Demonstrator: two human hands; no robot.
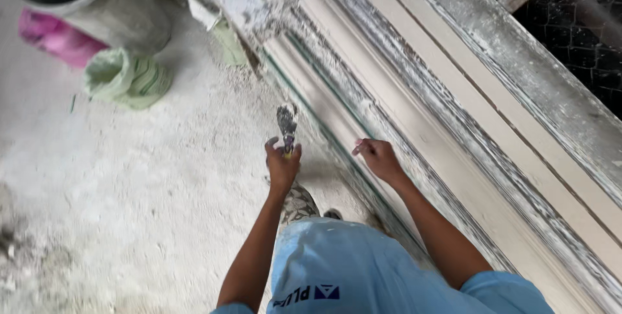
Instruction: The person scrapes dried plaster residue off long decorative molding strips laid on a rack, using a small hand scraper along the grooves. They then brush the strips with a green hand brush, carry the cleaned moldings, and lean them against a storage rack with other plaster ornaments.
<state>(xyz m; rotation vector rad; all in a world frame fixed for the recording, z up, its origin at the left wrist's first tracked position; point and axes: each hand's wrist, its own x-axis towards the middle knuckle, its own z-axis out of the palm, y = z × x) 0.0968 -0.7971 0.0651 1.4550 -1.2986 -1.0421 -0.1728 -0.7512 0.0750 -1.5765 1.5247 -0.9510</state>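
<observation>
Two hands work beside a long plaster moulding (414, 126). Left hand (282, 166) is clenched round the handle of a plaster-caked scraper (287, 126), whose blade sticks out at twelve o'clock, long axis upright. Right hand (379, 158) (fingers loosely curled, holding nothing) rests on the moulding's near edge at three o'clock. Dusty floor (129, 191) lies open toward nine o'clock.

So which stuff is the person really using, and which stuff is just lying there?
In use:
- scraper, held in the left hand
- long plaster moulding, touched at its edge by the right hand

Lying about:
- grey bucket
- green striped sack
- pink thing behind the bucket
</observation>
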